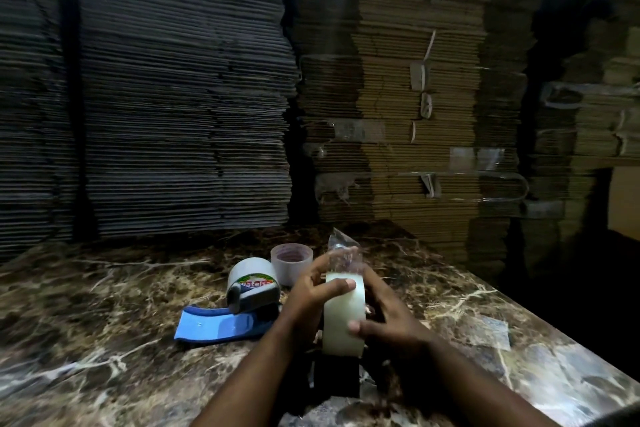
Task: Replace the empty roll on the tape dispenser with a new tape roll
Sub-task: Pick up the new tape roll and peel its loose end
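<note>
Both hands hold a new roll of clear tape (343,317) upright over the marble table (104,315). My left hand (313,291) grips its left side, thumb across the top. My right hand (388,314) grips the right side, thumb on the front. A crumpled clear plastic wrap (343,253) sticks up from the roll's top between my fingers. To the left lies the tape dispenser (252,298), grey frame with a blue handle (218,324), and a roll with a printed label (254,274) sits in it. Behind it stands an empty core (291,262).
Tall stacks of flattened cardboard (398,97) rise right behind the table, dark ones on the left (156,97). A flat clear plastic piece (491,331) lies on the table at the right. The table's right edge (554,329) drops into shadow.
</note>
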`<state>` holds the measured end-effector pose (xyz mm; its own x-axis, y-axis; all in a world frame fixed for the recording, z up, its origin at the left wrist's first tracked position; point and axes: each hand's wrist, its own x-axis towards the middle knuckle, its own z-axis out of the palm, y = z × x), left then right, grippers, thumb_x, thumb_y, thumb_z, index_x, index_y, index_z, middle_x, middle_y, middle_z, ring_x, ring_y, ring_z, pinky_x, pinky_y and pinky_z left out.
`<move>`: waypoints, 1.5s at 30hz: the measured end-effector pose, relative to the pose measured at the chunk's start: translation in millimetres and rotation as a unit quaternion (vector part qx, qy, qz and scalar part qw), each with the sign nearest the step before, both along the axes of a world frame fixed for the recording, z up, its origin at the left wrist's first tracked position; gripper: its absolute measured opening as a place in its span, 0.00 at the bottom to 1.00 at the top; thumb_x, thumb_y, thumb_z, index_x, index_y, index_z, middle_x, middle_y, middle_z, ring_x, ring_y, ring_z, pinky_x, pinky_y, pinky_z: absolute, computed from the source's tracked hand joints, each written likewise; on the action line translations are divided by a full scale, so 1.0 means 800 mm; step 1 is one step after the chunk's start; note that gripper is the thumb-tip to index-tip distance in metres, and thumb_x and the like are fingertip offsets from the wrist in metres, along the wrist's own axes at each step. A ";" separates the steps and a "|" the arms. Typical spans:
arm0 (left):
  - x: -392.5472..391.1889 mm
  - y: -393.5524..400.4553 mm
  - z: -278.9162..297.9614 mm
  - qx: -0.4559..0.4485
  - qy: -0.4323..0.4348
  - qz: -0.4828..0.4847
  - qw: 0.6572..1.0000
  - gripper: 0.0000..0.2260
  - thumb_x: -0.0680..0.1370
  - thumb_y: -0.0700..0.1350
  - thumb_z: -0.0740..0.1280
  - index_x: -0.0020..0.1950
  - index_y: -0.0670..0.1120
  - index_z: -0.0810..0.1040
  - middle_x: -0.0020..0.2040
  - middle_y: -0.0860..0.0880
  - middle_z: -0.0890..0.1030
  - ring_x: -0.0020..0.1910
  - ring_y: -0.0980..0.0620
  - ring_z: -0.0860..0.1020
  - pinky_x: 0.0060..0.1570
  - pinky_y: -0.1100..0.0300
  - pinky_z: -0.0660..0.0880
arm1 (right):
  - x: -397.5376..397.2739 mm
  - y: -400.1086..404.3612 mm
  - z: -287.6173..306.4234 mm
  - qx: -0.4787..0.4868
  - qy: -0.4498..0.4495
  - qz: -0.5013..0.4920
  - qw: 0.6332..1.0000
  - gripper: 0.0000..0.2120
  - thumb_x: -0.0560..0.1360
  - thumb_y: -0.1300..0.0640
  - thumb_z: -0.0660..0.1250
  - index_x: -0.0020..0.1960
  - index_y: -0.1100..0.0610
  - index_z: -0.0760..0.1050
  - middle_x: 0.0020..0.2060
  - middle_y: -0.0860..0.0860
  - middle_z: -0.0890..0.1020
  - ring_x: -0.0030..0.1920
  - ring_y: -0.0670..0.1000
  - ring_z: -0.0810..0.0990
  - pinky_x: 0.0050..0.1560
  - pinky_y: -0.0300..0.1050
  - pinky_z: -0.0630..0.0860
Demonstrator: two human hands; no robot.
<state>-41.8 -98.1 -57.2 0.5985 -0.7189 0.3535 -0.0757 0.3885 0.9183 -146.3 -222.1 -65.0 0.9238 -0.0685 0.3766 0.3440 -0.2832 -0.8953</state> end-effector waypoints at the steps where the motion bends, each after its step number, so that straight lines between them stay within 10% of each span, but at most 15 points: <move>1: -0.001 0.000 0.002 -0.002 0.016 0.003 1.000 0.20 0.67 0.39 0.69 0.58 0.42 0.79 0.46 0.41 0.83 0.43 0.44 0.81 0.38 0.55 0.77 | 0.001 0.002 -0.003 -0.007 0.005 0.000 1.000 0.40 0.66 0.52 0.79 0.73 0.46 0.65 0.64 0.55 0.78 0.63 0.58 0.79 0.59 0.57 0.78; 13: -0.005 -0.008 0.011 0.082 0.078 0.132 0.985 0.24 0.61 0.47 0.72 0.53 0.39 0.76 0.48 0.36 0.82 0.46 0.36 0.82 0.42 0.48 0.78 | 0.018 0.008 -0.011 0.093 0.013 -0.033 0.995 0.34 0.59 0.58 0.80 0.63 0.51 0.73 0.54 0.61 0.81 0.51 0.58 0.83 0.47 0.54 0.81; 17: -0.007 -0.003 0.022 0.168 -0.074 0.214 0.959 0.15 0.73 0.47 0.69 0.56 0.42 0.80 0.52 0.53 0.80 0.47 0.59 0.77 0.42 0.76 0.70 | 0.018 0.011 -0.013 0.105 -0.001 -0.033 0.994 0.35 0.59 0.58 0.79 0.64 0.52 0.72 0.53 0.61 0.82 0.50 0.58 0.83 0.48 0.55 0.80; 24: -0.004 0.006 0.032 0.209 -0.151 0.365 0.894 0.11 0.70 0.54 0.65 0.45 0.51 0.83 0.46 0.52 0.84 0.46 0.51 0.81 0.49 0.53 0.78 | 0.014 0.012 -0.010 0.114 -0.001 -0.014 0.993 0.36 0.59 0.58 0.79 0.65 0.51 0.72 0.53 0.59 0.83 0.51 0.59 0.84 0.46 0.52 0.80; 35: 0.003 -0.014 0.092 0.320 -0.260 0.393 0.822 0.21 0.74 0.64 0.58 0.57 0.54 0.79 0.47 0.50 0.84 0.50 0.47 0.80 0.49 0.52 0.76 | 0.017 0.016 -0.002 0.078 0.004 -0.026 0.997 0.38 0.55 0.53 0.79 0.64 0.51 0.72 0.50 0.51 0.83 0.47 0.48 0.84 0.42 0.42 0.79; 40: 0.015 -0.011 0.105 0.337 -0.210 0.320 0.860 0.31 0.65 0.68 0.59 0.63 0.56 0.75 0.50 0.47 0.85 0.51 0.45 0.81 0.52 0.45 0.78 | 0.026 0.033 0.004 0.076 0.015 0.013 0.997 0.36 0.54 0.54 0.79 0.61 0.51 0.72 0.49 0.47 0.84 0.49 0.45 0.84 0.44 0.41 0.79; 45: 0.032 0.002 0.117 0.319 -0.180 0.270 0.891 0.10 0.71 0.52 0.68 0.50 0.51 0.82 0.43 0.47 0.85 0.44 0.47 0.83 0.40 0.53 0.81 | 0.049 0.053 0.006 0.142 -0.012 -0.002 0.990 0.35 0.54 0.52 0.76 0.61 0.52 0.73 0.47 0.51 0.84 0.47 0.51 0.82 0.43 0.45 0.78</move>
